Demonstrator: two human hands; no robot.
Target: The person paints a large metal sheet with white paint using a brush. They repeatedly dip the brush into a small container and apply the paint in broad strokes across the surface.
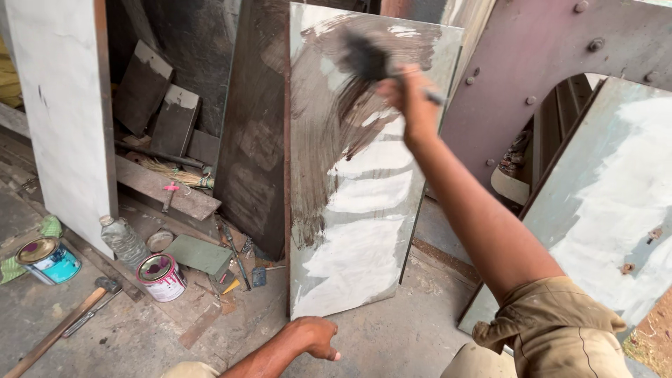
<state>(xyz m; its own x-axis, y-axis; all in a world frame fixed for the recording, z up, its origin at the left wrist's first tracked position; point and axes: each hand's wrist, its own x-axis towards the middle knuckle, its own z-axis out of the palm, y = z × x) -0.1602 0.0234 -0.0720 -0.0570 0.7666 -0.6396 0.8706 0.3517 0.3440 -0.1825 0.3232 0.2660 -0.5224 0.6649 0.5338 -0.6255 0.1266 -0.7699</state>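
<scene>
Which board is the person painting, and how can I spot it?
Find the tall boards leaning upright along the back of the workshop. The middle one is the painted board, standing left of the big rusty metal plate with an arched hole. Only this board is pale with dark brown strokes smeared over its top and left side, and the right hand holds a brush against it.

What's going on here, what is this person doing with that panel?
A person is brushing dark paint onto a leaning white panel. The right hand holds the paintbrush near the panel's top, where the upper left is already dark. The left hand hangs empty near the floor. Two paint cans stand nearby.
</scene>
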